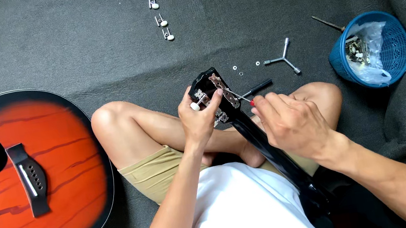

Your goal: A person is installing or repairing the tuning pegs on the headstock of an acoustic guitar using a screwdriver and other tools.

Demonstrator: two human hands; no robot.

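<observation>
The left hand (196,120) clasps the glossy black guitar headstock (214,96) over the lap, thumb on a tuner. The right hand (291,123) pinches a thin red-handled screwdriver (239,97), its handle mostly hidden; the tip's seat among the silver machine heads (225,90) is unclear.

sunburst guitar (34,178) left, blue basket (372,49) right, 3 tuning pegs (161,20), y-wrench (283,59)

A single head-worn camera looks almost straight down over the person's own lap — the white shirt fills the lower middle of the frame, bare knees just above it. The view sits close to the two hands at centre, while the dark grey carpet (66,38) spreads to the upper edge. No second view shares the scene — the sunburst orange-and-black acoustic guitar body (33,173) is cropped at the left edge.
</observation>
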